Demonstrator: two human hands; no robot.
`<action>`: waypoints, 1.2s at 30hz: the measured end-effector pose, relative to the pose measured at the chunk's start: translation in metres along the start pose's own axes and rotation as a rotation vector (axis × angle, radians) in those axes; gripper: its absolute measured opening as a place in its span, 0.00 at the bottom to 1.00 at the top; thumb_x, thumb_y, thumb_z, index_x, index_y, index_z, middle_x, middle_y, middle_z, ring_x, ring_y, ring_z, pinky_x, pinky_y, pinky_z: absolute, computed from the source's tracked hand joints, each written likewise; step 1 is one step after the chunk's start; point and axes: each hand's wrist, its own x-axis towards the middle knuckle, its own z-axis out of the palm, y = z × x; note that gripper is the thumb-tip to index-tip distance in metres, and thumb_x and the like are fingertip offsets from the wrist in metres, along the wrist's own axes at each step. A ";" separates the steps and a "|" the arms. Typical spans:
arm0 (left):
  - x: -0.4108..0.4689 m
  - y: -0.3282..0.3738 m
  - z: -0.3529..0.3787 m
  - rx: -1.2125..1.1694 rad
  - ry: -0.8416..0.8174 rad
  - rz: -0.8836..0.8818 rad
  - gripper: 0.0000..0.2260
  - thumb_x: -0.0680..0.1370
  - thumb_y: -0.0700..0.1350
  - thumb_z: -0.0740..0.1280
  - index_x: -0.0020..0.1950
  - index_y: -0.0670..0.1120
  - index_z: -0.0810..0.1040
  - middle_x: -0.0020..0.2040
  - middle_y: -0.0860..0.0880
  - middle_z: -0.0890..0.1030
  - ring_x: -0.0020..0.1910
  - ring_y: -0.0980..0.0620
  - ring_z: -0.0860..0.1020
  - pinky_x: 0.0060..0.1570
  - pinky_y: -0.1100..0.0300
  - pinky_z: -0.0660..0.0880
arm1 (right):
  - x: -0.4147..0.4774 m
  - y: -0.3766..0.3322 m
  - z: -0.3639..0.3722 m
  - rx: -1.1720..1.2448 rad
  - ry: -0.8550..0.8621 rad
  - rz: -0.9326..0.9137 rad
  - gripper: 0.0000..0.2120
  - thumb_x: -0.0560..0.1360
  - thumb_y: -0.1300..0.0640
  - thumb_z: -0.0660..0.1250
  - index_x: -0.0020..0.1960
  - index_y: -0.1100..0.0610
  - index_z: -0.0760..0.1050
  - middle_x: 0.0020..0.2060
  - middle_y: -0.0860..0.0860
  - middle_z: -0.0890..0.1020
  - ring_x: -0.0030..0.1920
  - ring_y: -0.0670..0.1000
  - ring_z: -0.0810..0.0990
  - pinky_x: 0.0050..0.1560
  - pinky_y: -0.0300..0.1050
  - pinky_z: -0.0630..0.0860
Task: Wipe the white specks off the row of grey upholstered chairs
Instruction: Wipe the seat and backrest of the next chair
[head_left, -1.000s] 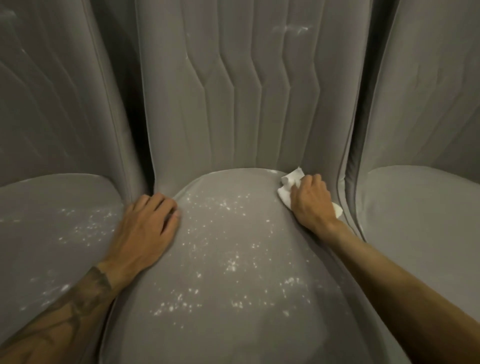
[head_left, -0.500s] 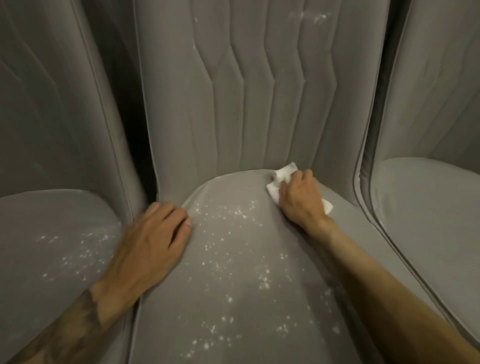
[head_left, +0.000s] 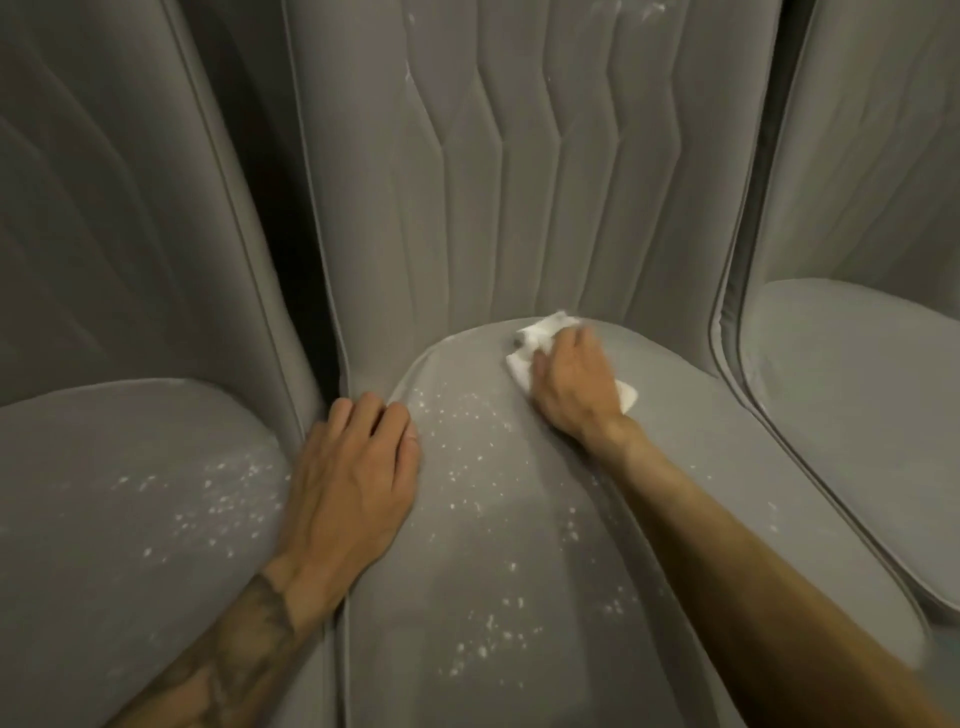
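Three grey upholstered chairs stand side by side. White specks (head_left: 467, 447) dot the seat of the middle chair (head_left: 519, 545), mostly its left half and front. My right hand (head_left: 571, 384) presses a crumpled white cloth (head_left: 535, 343) onto the back of that seat, close to the backrest. My left hand (head_left: 353, 478) lies flat with fingers together on the seat's left edge, in the gap beside the left chair (head_left: 104, 519). More specks (head_left: 218, 499) cover the left chair's seat near its right edge.
The right chair (head_left: 857, 415) has a seat with hardly any specks. The middle backrest (head_left: 519, 156) has vertical stitched channels and faint white marks near its top. A dark gap (head_left: 291, 270) separates the left and middle backrests.
My right hand has slid the cloth leftward along the back of the middle seat. The view has shifted, so the chairs sit further right and lower. My left hand stays on the seat edge.
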 end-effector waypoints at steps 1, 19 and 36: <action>0.000 0.000 0.000 0.005 0.001 -0.002 0.11 0.84 0.48 0.52 0.47 0.48 0.71 0.46 0.49 0.70 0.44 0.50 0.64 0.44 0.50 0.69 | -0.008 -0.013 0.005 0.038 -0.019 -0.099 0.17 0.83 0.52 0.53 0.60 0.65 0.69 0.58 0.64 0.72 0.56 0.64 0.72 0.59 0.58 0.67; 0.000 -0.001 0.000 -0.016 0.063 -0.007 0.07 0.85 0.44 0.59 0.47 0.47 0.72 0.46 0.50 0.70 0.44 0.52 0.65 0.44 0.53 0.67 | -0.028 -0.008 -0.007 0.047 -0.096 -0.317 0.14 0.83 0.51 0.54 0.56 0.63 0.69 0.54 0.61 0.72 0.52 0.62 0.72 0.57 0.57 0.68; -0.037 -0.016 -0.020 -0.091 0.026 0.022 0.08 0.84 0.40 0.62 0.60 0.42 0.78 0.58 0.44 0.78 0.54 0.46 0.77 0.61 0.52 0.73 | -0.033 -0.077 0.015 0.060 -0.114 -0.377 0.15 0.83 0.52 0.55 0.57 0.63 0.69 0.56 0.63 0.72 0.54 0.64 0.72 0.55 0.57 0.67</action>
